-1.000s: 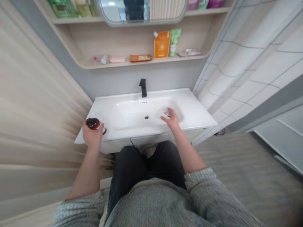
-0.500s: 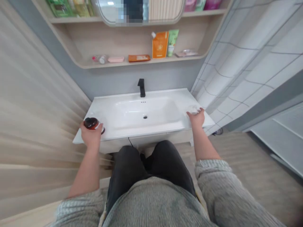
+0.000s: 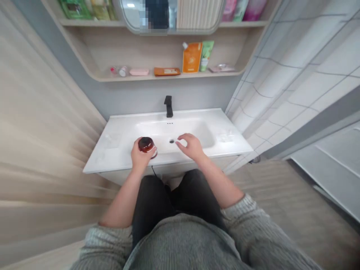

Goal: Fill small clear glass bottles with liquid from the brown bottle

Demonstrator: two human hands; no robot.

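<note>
My left hand (image 3: pixel 140 157) is wrapped around a dark amber bottle (image 3: pixel 146 144) with a black top and a whitish label. It holds the bottle over the front left rim of the white sink (image 3: pixel 180 151). Over the basin, right of the drain, hovers my right hand (image 3: pixel 191 145). Its thumb and fingers are apart and curved, with nothing visible between them. A clear object (image 3: pixel 225 136), its kind too faint to tell, lies on the right part of the countertop. Another faint clear shape (image 3: pixel 113 140) shows on the left part.
A black faucet (image 3: pixel 168 106) stands behind the basin. Above it, a shelf (image 3: pixel 168 76) carries an orange pouch (image 3: pixel 192 57), a green tube (image 3: pixel 207 56) and small items. A mirror (image 3: pixel 199 17) hangs over it. Pale curtain-like folds (image 3: pixel 42 123) border the left side; white tiles line the right.
My left hand has carried the amber bottle rightward from the left countertop to the sink's front. My right hand has left the clear object on the right and moved left over the basin.
</note>
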